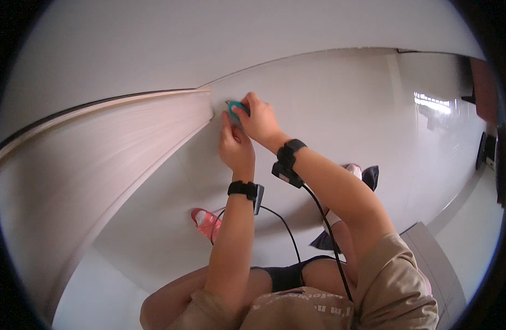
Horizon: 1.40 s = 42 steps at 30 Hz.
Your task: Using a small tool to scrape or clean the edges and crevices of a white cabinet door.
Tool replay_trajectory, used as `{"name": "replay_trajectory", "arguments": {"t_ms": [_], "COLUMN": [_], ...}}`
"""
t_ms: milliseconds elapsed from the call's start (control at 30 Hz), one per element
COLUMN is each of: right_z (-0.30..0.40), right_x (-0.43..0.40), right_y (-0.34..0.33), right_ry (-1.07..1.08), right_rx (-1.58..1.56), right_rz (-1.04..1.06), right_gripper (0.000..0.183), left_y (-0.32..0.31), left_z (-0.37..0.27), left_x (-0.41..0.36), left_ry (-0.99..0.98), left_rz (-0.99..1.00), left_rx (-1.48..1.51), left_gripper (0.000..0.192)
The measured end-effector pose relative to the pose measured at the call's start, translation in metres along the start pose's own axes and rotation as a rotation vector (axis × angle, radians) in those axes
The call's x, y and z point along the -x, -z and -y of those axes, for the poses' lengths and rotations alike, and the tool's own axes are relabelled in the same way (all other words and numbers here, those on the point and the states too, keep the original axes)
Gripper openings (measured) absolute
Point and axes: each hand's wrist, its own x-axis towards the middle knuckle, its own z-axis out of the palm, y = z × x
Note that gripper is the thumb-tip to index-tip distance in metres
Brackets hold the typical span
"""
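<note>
A small teal tool (239,110) with a short pointed tip, perhaps a utility knife, is gripped in my right hand (262,118). Its tip points up and left, near the corner of a pale wood-grain panel (154,119). My left hand (237,150) is just below, its raised fingertips close beside the tool; whether they touch it or hold anything, I cannot tell. Each wrist wears a black strap with a small box and a cable.
A pale wall (195,41) rises beyond the glossy tiled floor (339,103). The wood-grain panel stretches along the left. My feet in red slippers (205,222) are below my arms. Dark objects (490,148) stand at the far right, near a grey panel (436,264).
</note>
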Motion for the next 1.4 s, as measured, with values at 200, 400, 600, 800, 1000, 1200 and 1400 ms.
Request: {"name": "replay_trajectory", "arguments": {"t_ms": [200,400,600,800,1000,1200,1400], "right_z": [0.005,0.009,0.009,0.016,0.017,0.004,0.014], "right_x": [0.004,0.006,0.017,0.020,0.021,0.013,0.006], "right_y": [0.000,0.005,-0.001,-0.001,0.002,0.002,0.009], "right_ry": [0.039,0.069,0.106,0.029,0.131,0.152,0.058], "right_rx": [0.071,0.115,0.204,0.147,0.229,0.148,0.079], "right_rz": [-0.072,0.009,-0.044,-0.087,-0.033,-0.041,-0.074], "right_gripper": [0.023,0.020,0.020,0.019,0.018,0.020,0.022], "left_y": [-0.003,0.001,0.005,0.011,0.011,0.009,0.017], "left_z": [-0.005,-0.005,-0.005,-0.008,-0.003,-0.003,-0.026], "left_x": [0.001,0.005,0.009,0.006,0.010,0.009,-0.007], "left_ry": [-0.019,-0.018,-0.063,-0.106,-0.011,-0.046,0.095], "left_rz": [0.009,0.032,0.056,0.016,0.056,0.019,0.140], "left_rx": [-0.012,-0.121,-0.065,0.064,0.133,-0.012,-0.042], "left_gripper": [0.043,0.048,0.052,0.043,0.042,0.040,0.044]}}
